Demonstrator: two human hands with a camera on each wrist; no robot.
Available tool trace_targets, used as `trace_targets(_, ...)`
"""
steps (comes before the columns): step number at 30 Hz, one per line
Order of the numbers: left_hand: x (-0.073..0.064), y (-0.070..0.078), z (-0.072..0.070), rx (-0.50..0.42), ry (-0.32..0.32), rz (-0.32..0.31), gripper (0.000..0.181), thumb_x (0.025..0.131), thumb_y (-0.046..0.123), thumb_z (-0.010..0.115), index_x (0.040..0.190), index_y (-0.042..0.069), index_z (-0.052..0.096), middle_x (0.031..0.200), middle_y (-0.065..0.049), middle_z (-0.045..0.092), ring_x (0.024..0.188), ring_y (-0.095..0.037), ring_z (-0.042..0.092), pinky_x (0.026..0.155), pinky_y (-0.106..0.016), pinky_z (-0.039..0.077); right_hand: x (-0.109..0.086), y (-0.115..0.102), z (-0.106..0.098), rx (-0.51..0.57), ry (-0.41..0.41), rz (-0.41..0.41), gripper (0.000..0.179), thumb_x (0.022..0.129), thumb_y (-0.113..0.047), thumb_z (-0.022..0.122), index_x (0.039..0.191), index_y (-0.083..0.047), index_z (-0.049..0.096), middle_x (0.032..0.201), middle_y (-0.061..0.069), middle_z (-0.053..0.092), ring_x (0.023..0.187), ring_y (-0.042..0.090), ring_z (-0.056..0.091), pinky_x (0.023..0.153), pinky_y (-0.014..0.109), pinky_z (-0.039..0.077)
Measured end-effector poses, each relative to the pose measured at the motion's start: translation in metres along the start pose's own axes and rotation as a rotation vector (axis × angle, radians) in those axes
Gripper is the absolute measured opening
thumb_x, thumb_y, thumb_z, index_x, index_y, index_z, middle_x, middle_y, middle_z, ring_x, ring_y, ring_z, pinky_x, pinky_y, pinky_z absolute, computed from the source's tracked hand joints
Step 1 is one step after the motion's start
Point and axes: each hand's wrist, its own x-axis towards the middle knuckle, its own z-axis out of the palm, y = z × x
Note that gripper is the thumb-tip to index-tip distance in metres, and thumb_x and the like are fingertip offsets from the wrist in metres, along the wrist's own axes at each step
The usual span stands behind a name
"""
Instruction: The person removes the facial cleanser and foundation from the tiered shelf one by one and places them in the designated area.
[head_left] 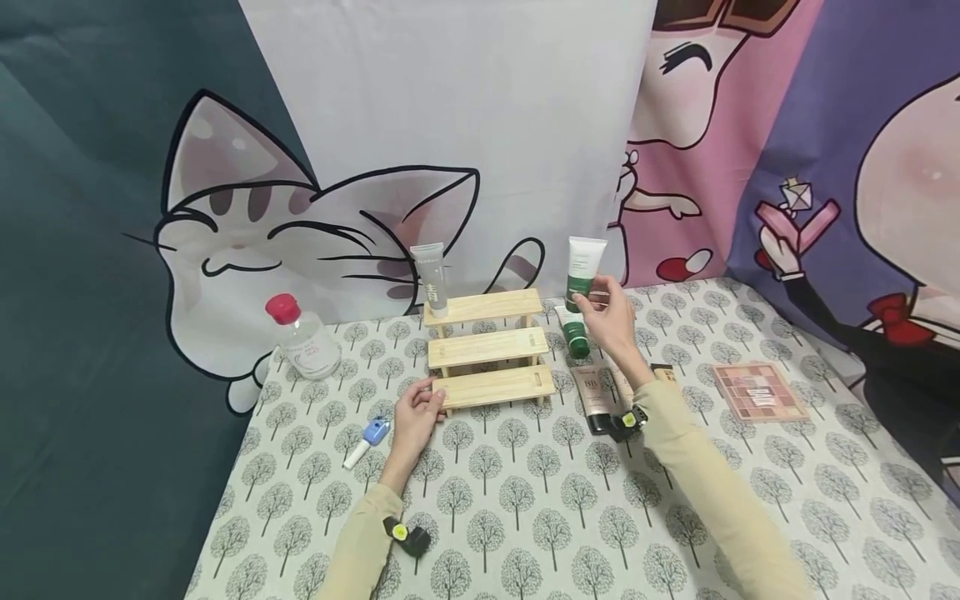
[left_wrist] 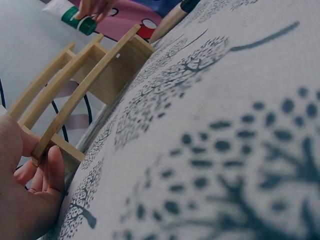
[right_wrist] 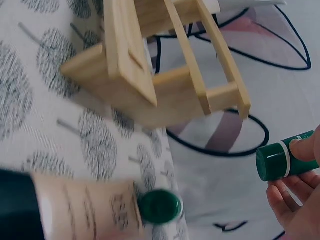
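My right hand (head_left: 611,321) holds a white and green squeeze tube (head_left: 584,265) upright, its green cap (right_wrist: 271,162) down, to the right of a three-step wooden rack (head_left: 491,387). Thumb and fingers pinch the tube near the cap. At the rack's lowest step, my left hand (head_left: 415,419) grips the left end, thumb on top and fingers beneath in the left wrist view. A grey squeeze tube (head_left: 431,283) stands on the left of the top step. Below the held tube, a second green and white tube (head_left: 576,339) lies on the cloth.
Beige BB tubes (head_left: 592,393) lie right of the rack, partly under my right forearm. Farther right is a makeup palette (head_left: 759,392). On the left are a clear bottle with a red cap (head_left: 306,342) and a blue and white bottle (head_left: 367,440). A printed curtain hangs behind.
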Motion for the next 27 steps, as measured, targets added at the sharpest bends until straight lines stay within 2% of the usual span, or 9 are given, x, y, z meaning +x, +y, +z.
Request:
trace_targets(5,0.0,-0.002,-0.001,0.005,0.004,-0.008,0.039,0.097,0.004,0.065,0.134,-0.005,0.057,0.095,-0.01,0.065,0.065,-0.006,0.062,0.059,-0.015,0.061,0.0,0.014,-0.013,-0.025,0.006,0.022,0.042,0.096,-0.014,0.068,0.131,0.003,0.053,0.127,0.025,0.062,0.113,0.037,0.065,0.101,0.047,0.059)
trace_targets(13,0.0,-0.001,-0.002,-0.011,-0.011,-0.018,0.041,0.097,0.004,0.065,0.136,-0.005,0.055,0.095,-0.009,0.065,0.065,-0.006,0.062,0.059,-0.016,0.062,-0.003,0.039,-0.03,-0.122,-0.007,0.061,0.04,0.098,-0.016,0.065,0.131,0.002,0.052,0.125,0.025,0.062,0.11,0.037,0.063,0.099,0.046,0.057)
trace_targets(20,0.0,0.0,-0.002,-0.01,-0.014,-0.012,0.042,0.097,0.006,0.066,0.136,-0.005,0.055,0.094,-0.008,0.065,0.065,-0.005,0.062,0.059,-0.016,0.062,-0.002,0.056,-0.039,-0.218,-0.07,0.07,0.04,0.098,-0.02,0.065,0.127,0.005,0.054,0.123,0.028,0.063,0.109,0.041,0.063,0.1,0.051,0.053)
trace_targets(27,0.0,0.0,-0.001,-0.009,-0.006,-0.004,0.039,0.097,0.005,0.066,0.134,-0.005,0.057,0.093,-0.009,0.066,0.064,-0.005,0.062,0.059,-0.016,0.061,-0.001,0.064,-0.044,-0.306,-0.142,0.171,0.043,0.096,-0.025,0.067,0.124,0.006,0.057,0.121,0.028,0.062,0.11,0.041,0.059,0.101,0.054,0.051)
